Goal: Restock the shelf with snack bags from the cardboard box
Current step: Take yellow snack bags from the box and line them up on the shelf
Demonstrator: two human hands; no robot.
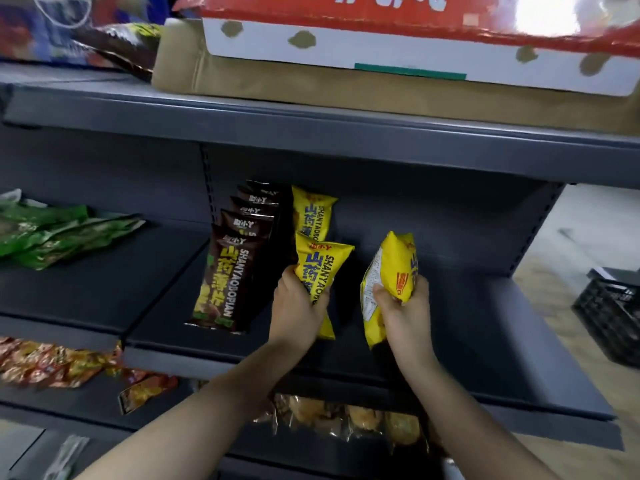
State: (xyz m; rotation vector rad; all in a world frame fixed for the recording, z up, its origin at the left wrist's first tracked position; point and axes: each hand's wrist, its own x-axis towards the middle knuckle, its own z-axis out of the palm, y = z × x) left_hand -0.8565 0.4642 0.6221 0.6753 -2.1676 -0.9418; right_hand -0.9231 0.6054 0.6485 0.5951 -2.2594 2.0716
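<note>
Head view: near the grey shelf's front lip, the left hand grips a yellow snack bag standing right of the brown bags; the right hand grips a second yellow bag above bare shelf open rightward; farther back stands a third yellow bag

Dark grey metal shelving unit fills view, several tiers. Perforated upright strip divides back panel into bays. Slotted end post at right closes unit. Beyond it, pale wall above, beige speckled floor below. Black plastic crate stands on floor at far right, near shelf end. Strong glare at top right, source not visible. Lower tiers in shadow.
</note>
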